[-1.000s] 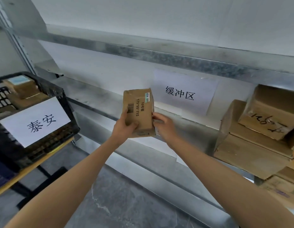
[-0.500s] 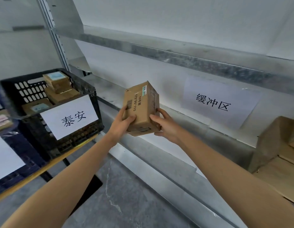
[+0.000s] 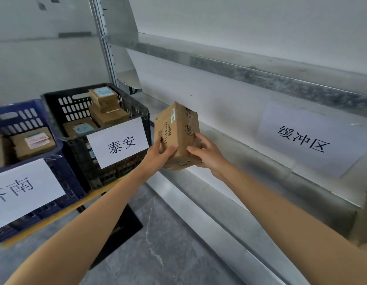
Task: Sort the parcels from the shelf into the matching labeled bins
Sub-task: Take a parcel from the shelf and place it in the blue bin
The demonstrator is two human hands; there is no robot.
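Parcel (image 3: 177, 135) before grey metal shelf (image 3: 252, 162)

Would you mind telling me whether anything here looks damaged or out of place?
Only the cardboard box held between the left hand and right hand: its upper edges look creased and slightly dented. Nothing else stands out.

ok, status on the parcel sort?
Left hand and right hand both grip the parcel. Parcel held in the air just right of the black bin labelled 泰安, not yet in. Nothing between them.
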